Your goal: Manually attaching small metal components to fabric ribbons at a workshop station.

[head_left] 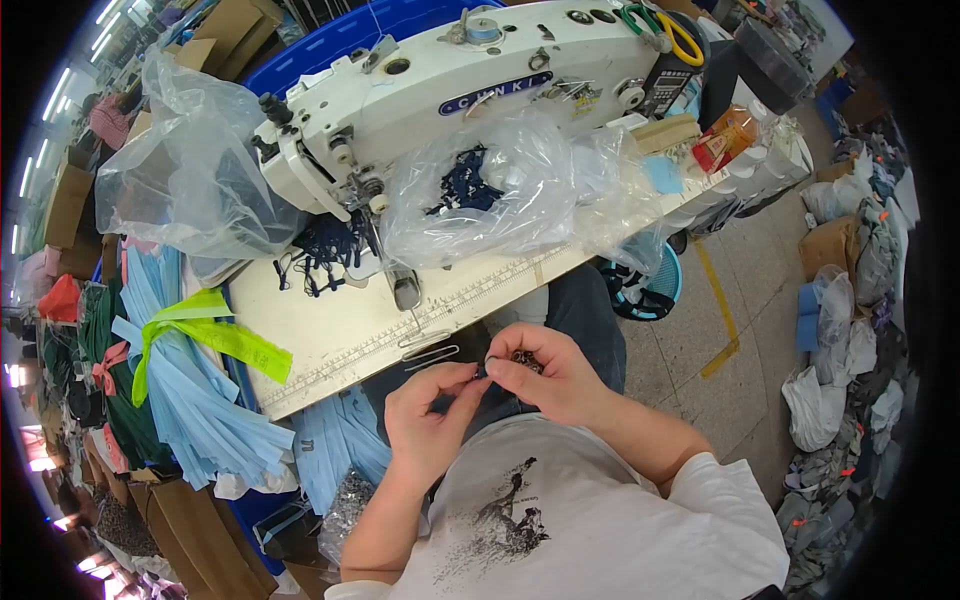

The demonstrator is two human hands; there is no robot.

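My left hand (428, 415) and my right hand (548, 378) meet in front of my white shirt, just off the table's front edge. Both pinch a small dark piece (481, 371) between thumb and fingertips; it is too small to name. In the curled fingers of my right hand there also shows a cluster of small dark brown, shiny bits (526, 361). Beyond my hands lie small navy fabric loops (325, 250) on the table (330, 355), under the needle end of a white sewing machine (430, 95). More navy pieces (470, 183) lie in a clear plastic bag (530, 195).
Bent metal wire guides (428, 352) jut from the table's front edge. Light blue fabric strips (200, 390) and a neon yellow strip (225, 340) hang at the left. An orange drink bottle (728, 137) stands at the right, above a blue basket (665, 285). Cloth piles line the far right.
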